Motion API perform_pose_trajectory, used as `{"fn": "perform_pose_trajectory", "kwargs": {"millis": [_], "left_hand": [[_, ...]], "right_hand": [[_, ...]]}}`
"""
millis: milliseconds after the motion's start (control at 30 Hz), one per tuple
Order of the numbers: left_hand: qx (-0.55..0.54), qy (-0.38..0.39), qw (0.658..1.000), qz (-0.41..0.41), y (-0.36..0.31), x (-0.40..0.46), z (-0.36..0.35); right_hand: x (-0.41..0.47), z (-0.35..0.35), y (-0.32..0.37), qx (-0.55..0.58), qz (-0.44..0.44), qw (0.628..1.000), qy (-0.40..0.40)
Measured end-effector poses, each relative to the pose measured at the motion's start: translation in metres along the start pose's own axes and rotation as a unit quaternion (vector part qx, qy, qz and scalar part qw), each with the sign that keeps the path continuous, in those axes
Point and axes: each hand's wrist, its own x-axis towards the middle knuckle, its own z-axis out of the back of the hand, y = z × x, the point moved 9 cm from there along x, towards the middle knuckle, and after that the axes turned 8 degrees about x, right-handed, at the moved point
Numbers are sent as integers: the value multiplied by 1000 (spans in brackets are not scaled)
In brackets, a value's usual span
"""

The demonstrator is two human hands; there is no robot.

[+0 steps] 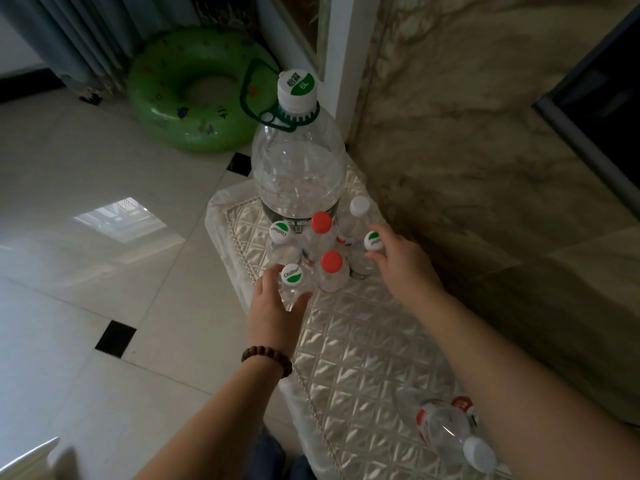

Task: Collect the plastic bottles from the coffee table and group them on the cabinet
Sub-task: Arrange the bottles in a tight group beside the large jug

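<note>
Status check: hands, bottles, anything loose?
Left hand gripping green-capped bottle. Right hand touching another. Two bottles lying flat nearby.

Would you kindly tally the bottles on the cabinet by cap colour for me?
Green-and-white caps: 4 (large bottle, small ones)
Red caps: 2 ()
Plain white caps: 2 (standing, lying)
Total: 8

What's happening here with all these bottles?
A person is gathering plastic bottles on a cabinet top. The left hand wraps a green-and-white-capped bottle; the right hand touches another. Both bottles stand in a cluster of small ones before a big jug. More bottles lie apart, nearer the person.
</note>
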Motion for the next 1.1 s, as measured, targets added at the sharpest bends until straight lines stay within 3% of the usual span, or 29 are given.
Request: {"fn": "perform_pose_trajectory", "kwargs": {"millis": [433, 800, 967, 1100], "left_hand": [[38, 0, 999, -3, 0, -1, -1], [-19, -138, 987, -85, -50, 26, 61], [84, 19, 996, -32, -40, 76, 43], [101, 37, 994, -34, -34, 82, 36]], "right_hand": [[0, 2, -2, 28, -5, 1000, 8], [24, 29, 35, 68, 91, 993, -42], [57, 11, 35, 30, 45, 998, 15], [65, 8, 31, 27, 22, 999, 33]]}}
